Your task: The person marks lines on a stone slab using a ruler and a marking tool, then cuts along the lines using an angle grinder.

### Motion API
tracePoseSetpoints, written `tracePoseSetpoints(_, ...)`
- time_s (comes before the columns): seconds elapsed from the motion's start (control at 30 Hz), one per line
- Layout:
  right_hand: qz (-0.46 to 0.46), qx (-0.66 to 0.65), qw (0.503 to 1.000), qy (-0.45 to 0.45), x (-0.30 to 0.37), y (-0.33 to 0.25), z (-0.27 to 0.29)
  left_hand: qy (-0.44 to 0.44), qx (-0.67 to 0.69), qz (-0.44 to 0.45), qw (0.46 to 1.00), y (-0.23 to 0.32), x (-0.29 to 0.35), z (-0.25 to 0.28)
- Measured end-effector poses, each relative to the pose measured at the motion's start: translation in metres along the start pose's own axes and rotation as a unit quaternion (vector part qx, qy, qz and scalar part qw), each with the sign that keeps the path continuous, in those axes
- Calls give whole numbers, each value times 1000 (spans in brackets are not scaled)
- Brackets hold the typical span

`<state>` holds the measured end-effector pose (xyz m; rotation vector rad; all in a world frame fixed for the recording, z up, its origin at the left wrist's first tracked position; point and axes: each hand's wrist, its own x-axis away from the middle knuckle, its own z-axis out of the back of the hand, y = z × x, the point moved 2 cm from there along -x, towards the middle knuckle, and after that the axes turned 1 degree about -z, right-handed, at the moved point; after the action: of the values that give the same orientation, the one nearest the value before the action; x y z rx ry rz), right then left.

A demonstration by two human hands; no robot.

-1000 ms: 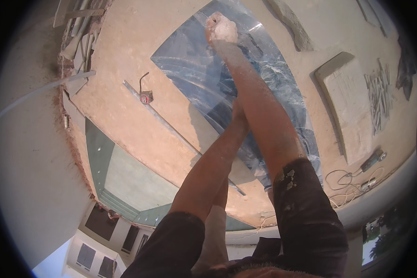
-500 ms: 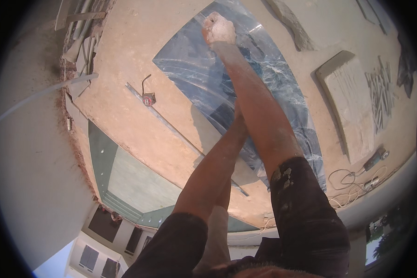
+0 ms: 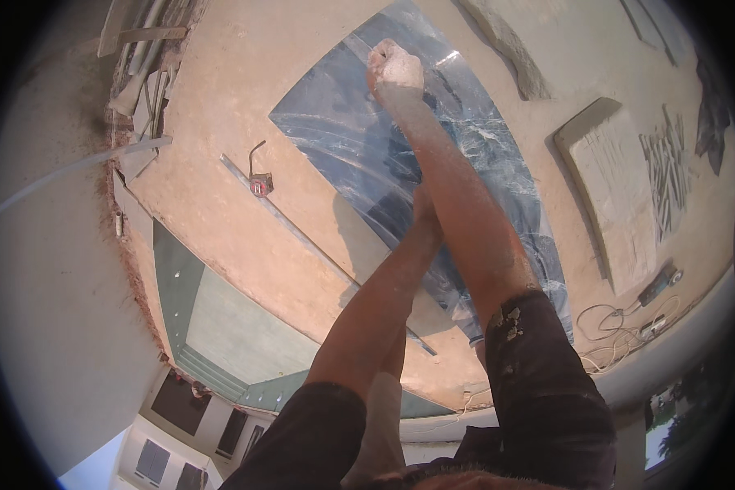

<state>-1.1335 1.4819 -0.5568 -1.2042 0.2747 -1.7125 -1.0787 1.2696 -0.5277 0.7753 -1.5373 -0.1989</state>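
Observation:
A glossy blue-grey sheet point(image 3: 335, 122) with white vein-like streaks lies flat in front of me; whether it is film or a panel I cannot tell. Over its far part, my right hand point(image 3: 398, 67), coated in white dust, is closed in a fist. What it holds, if anything, is hidden. My left hand point(image 3: 424, 204) is above the sheet's middle, partly covered by my right forearm, so its fingers do not show. The two forearms cross there.
Left of the sheet lie a tape measure point(image 3: 261, 184) and a long thin metal bar point(image 3: 302, 247). At right are a pale thick slab point(image 3: 608, 188), several thin grey strips point(image 3: 668, 171), an angle grinder point(image 3: 660, 282) and its cord point(image 3: 608, 322). A green-edged recess point(image 3: 245, 327) lies at lower left.
My right fist has come a little nearer and slightly to the right over the sheet. The left hand has shifted slightly with it, and the arms still cross.

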Motion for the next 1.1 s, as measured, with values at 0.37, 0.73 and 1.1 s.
tracePoseSetpoints(0.37,85,-25,996,15,59,81,28,-19,-622,-160,767,-23,-28,13)
tracePoseSetpoints(0.73,112,-33,993,36,109,137,69,21,-567,-285,773,2,-23,1)
tracePoseSetpoints(1.1,71,11,997,1,74,120,39,-15,-570,-192,799,-5,-25,8)
